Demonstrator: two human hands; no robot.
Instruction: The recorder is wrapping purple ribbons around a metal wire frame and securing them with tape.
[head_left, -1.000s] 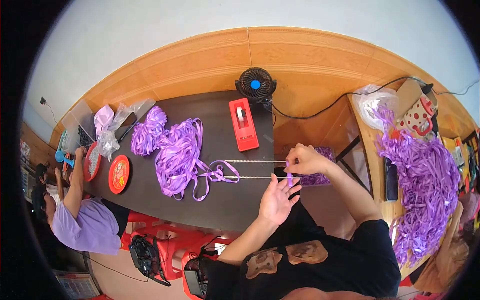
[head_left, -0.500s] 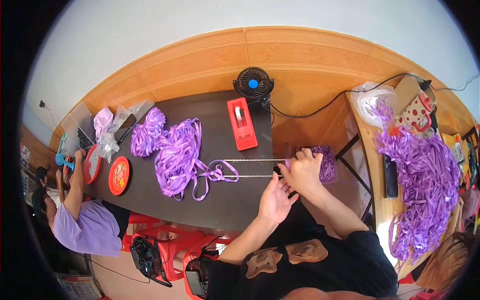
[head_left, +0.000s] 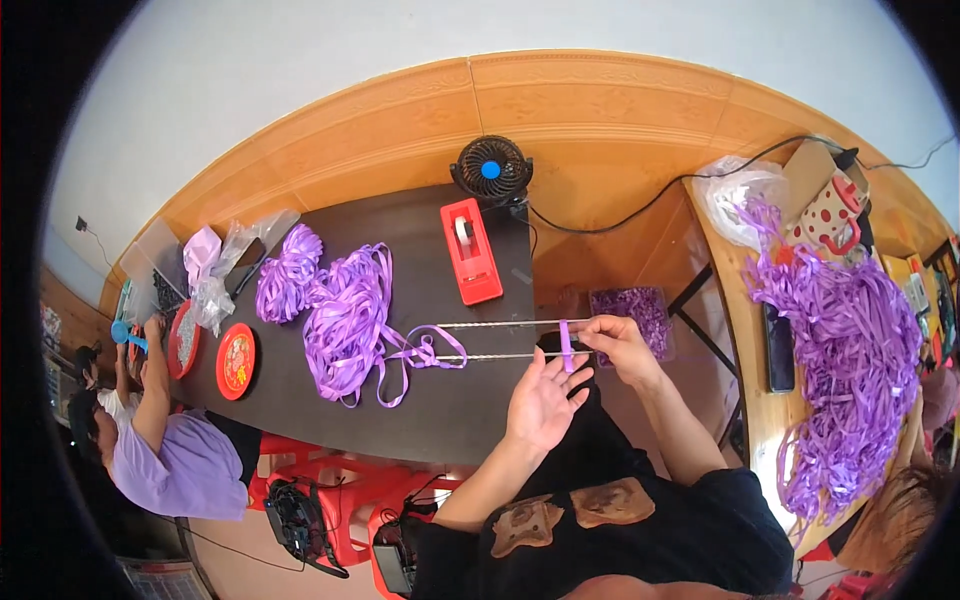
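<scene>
"Head view: what might go wrong around those two rods (head_left: pixel 510 323)?"

"My worry is the short purple strip (head_left: pixel 566 345) lying across both, close to their right ends. A pull to the right could slide it off. The rods also reach past the right edge of the dark table (head_left: pixel 420 425), so pressing down out there might tip them."

"And at the left?"

"A ribbon knot (head_left: pixel 427 353) sits at the near rod (head_left: pixel 490 356), its loops trailing to the ribbon pile (head_left: pixel 346 325); a tug could tighten it."

"How are the hands set?"

"The left hand (head_left: pixel 540 405) is palm up, fingers loosely spread, thumb tip by the near rod, clasping nothing I can see. The right hand (head_left: pixel 622 348) points left, thumb and fingertips close together just beside the strip. Whether they pinch a rod's end or the strip, I cannot tell."
</scene>
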